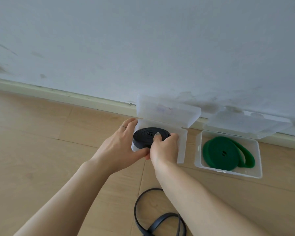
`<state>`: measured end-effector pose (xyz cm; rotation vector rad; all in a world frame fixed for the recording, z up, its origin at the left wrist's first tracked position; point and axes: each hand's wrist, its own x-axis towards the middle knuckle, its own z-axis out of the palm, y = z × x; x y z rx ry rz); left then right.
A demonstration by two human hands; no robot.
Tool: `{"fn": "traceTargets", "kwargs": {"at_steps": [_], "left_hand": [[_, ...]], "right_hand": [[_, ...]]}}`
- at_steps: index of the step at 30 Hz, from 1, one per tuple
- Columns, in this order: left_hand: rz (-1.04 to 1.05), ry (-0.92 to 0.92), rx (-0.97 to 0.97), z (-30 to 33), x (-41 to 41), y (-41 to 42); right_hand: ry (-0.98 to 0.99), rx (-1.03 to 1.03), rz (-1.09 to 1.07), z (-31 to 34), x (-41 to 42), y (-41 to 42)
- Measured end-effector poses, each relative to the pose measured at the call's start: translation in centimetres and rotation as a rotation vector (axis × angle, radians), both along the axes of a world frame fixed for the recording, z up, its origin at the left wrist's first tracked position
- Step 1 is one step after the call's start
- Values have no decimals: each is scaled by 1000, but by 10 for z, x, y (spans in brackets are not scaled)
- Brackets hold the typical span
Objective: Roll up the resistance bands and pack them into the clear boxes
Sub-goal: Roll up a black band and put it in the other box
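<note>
A rolled black resistance band (pixel 146 136) sits in the mouth of an open clear box (pixel 182 147) on the wooden floor by the wall. My left hand (pixel 121 145) cups the roll's left side, thumb under its near edge. My right hand (pixel 163 149) grips the roll from the right, thumb pressed on its top. A second clear box (pixel 257 169) to the right holds a rolled green band (pixel 223 152) with its outer turns loosened. Both box lids stand open against the wall.
A loose dark band (pixel 152 217) lies in loops on the floor near me, partly under my right forearm. The white wall and skirting board (pixel 66 95) run directly behind the boxes. Bare wooden floor stretches to the left.
</note>
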<state>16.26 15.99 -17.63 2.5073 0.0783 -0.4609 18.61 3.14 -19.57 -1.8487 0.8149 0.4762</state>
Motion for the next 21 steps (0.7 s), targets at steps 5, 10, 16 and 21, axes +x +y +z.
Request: {"fn": "traceTargets", "kwargs": {"at_steps": [5,10,16,21], "left_hand": [[-12,9,46,3,8,-6],[-24,19,26,1,10,-10],[-48,83,112,3,20,-8],[-39,85,119,7,25,-9]], "right_hand": [[15,30,-38,3,5,-1],[107,46,90,22,18,-16],[145,-137,364,27,28,-27],[114,-274,567,23,33,-40]]}}
